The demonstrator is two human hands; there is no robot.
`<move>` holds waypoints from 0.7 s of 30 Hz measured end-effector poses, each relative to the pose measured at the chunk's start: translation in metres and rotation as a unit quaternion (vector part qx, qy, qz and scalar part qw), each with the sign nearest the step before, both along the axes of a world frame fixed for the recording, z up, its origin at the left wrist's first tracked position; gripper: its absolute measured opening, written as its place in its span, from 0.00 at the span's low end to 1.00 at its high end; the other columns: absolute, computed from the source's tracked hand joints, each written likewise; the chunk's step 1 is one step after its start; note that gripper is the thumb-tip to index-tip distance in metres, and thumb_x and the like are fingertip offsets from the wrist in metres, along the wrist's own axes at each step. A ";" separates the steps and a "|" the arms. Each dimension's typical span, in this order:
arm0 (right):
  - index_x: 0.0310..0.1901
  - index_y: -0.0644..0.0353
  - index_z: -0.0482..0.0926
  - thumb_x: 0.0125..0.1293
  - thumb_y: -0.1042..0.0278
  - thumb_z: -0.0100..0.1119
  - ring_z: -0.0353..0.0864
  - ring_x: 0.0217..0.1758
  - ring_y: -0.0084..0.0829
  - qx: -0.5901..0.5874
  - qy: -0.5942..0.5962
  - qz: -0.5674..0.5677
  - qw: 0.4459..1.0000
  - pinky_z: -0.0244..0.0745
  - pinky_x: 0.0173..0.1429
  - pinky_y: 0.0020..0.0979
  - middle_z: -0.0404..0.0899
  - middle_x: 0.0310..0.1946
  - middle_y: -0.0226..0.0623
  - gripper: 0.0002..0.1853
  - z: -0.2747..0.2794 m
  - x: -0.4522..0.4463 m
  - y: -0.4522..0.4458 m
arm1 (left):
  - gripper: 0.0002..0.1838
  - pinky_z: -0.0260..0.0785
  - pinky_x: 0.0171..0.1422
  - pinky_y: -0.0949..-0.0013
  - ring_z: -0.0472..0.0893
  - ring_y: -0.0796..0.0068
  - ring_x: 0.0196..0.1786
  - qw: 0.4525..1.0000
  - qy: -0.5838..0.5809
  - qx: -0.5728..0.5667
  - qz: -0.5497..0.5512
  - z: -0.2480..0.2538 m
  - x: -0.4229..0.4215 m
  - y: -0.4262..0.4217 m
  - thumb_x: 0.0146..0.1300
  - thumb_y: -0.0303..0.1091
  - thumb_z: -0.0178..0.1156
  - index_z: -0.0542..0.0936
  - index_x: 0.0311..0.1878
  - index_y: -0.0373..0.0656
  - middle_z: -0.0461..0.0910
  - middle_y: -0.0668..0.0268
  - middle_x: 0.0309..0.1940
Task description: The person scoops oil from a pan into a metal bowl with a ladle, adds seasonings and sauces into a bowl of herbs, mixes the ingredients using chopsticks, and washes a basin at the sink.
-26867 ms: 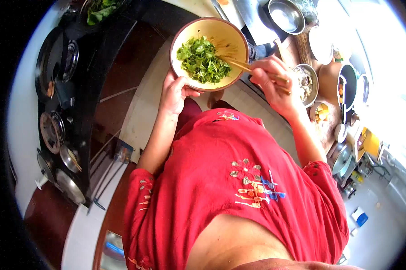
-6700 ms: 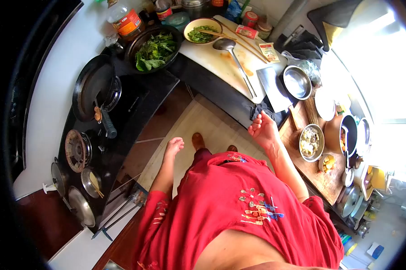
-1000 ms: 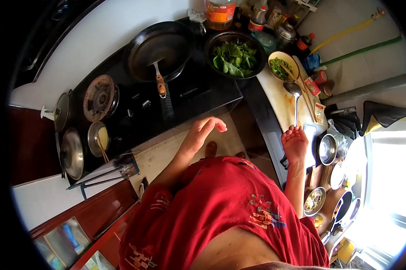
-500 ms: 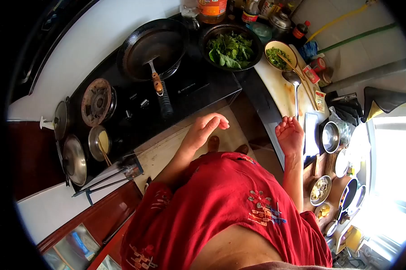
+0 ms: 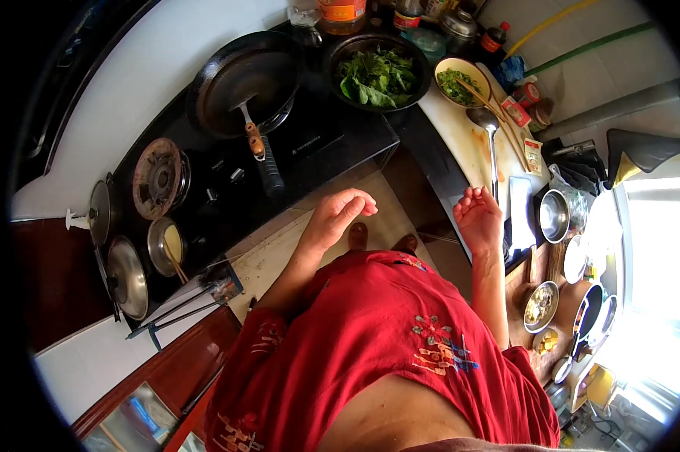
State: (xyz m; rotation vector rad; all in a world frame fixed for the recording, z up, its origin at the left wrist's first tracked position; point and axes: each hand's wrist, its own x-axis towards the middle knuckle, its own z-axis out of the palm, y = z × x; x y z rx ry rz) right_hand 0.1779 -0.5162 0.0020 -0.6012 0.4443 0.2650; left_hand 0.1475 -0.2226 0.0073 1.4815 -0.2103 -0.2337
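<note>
My left hand (image 5: 338, 217) hangs in the air before the stove front, fingers loosely curled and apart, with nothing in it. Palm up and empty, my right hand (image 5: 479, 217) is beside the counter edge, nearest to a cleaver blade (image 5: 520, 211) and the handle of a steel ladle (image 5: 492, 154). On the white cutting board (image 5: 460, 128) lie the ladle and chopsticks (image 5: 510, 128), beside a yellow bowl (image 5: 463, 81) of chopped greens. A dark pan (image 5: 340, 81) of leafy greens stands left of the bowl. The wok (image 5: 212, 90) on the stove holds a spatula (image 5: 251, 128).
A bare burner (image 5: 157, 179), a small pot (image 5: 160, 245) with chopsticks and a metal lid (image 5: 127, 277) are at the left. Bottles line the back. At the right are a steel bowl (image 5: 554, 216), a bowl of food (image 5: 541, 306) and a brown pot (image 5: 585, 301).
Since the earliest frame, the yellow bowl and chopsticks have left my hands and rest by the board. The view has turned toward the stove. Lately my hands have barely moved.
</note>
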 end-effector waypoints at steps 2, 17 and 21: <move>0.32 0.55 0.74 0.67 0.61 0.47 0.76 0.31 0.25 0.004 -0.003 0.001 1.000 0.73 0.42 0.30 0.79 0.31 0.30 0.09 -0.002 -0.001 -0.001 | 0.22 0.66 0.49 0.73 0.76 0.75 0.40 1.000 0.008 0.005 -0.004 -0.003 -0.001 0.000 0.67 0.48 0.47 0.77 0.39 0.35 0.79 0.62 0.34; 0.31 0.55 0.74 0.66 0.61 0.48 0.76 0.32 0.26 0.022 0.023 0.004 0.999 0.71 0.44 0.30 0.79 0.32 0.30 0.10 -0.013 -0.004 -0.007 | 0.11 0.67 0.48 0.75 0.76 0.79 0.41 0.999 0.003 0.044 -0.017 -0.017 0.002 -0.008 0.63 0.35 0.57 0.76 0.41 0.37 0.79 0.65 0.35; 0.31 0.55 0.74 0.66 0.61 0.49 0.76 0.32 0.26 0.020 0.031 0.003 0.999 0.71 0.44 0.31 0.79 0.33 0.31 0.10 -0.017 -0.003 -0.008 | 0.09 0.68 0.48 0.74 0.77 0.78 0.41 0.999 0.010 0.035 -0.011 -0.018 0.003 -0.010 0.62 0.33 0.57 0.76 0.41 0.36 0.79 0.64 0.35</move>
